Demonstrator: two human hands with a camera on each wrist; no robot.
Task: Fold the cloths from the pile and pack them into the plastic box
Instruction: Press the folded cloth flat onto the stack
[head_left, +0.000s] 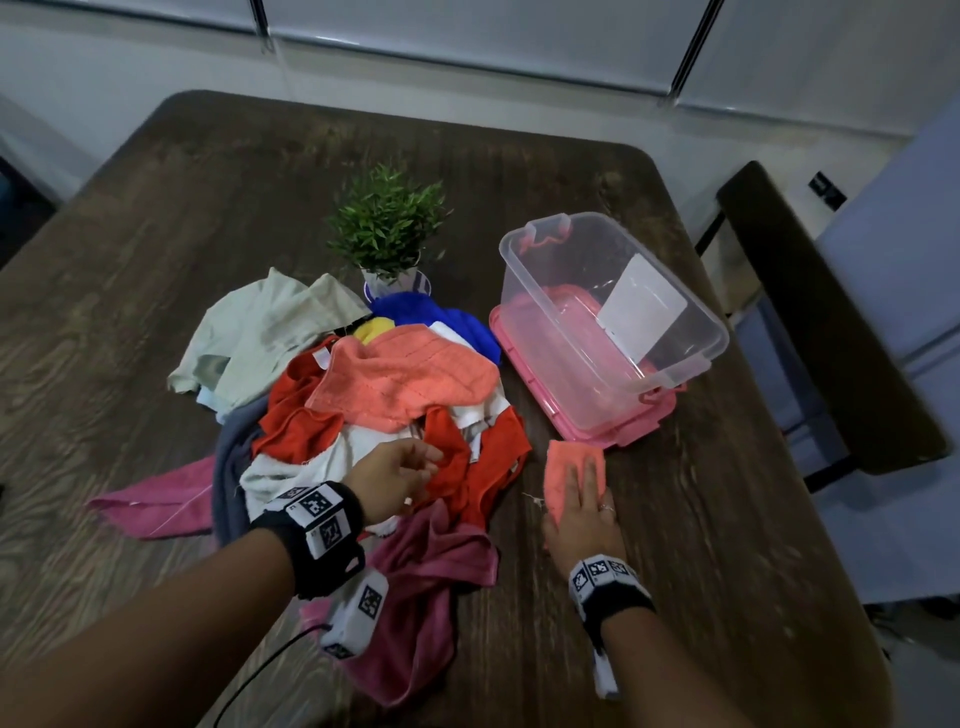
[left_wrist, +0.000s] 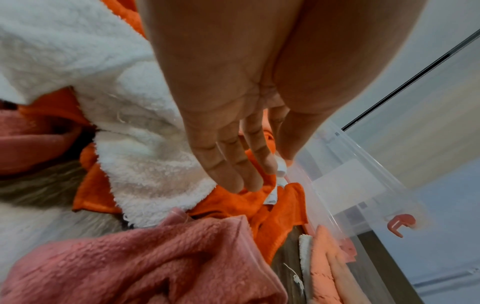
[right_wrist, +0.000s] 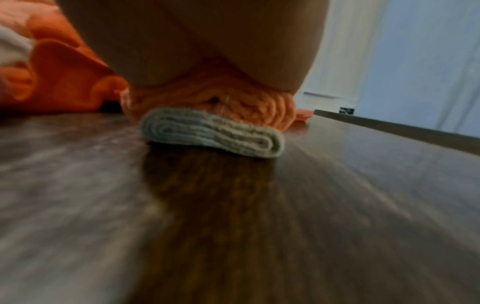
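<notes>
Dark wood desk (head_left: 519, 182): one cloth folded, box not yet loaded.
Folded coral cloth (head_left: 566, 475) lies just beside the plastic box (head_left: 670, 358), right hand (head_left: 584, 514) pressing it flat, fingers straight. Left hand (head_left: 395, 475) hovers relaxed over the pile (head_left: 395, 395), holding nothing. Next, likely: lift the fold into the box.

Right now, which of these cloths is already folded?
The small salmon cloth under the right hand, lying apart beside the plastic box. The others are crumpled in the pile.
</notes>
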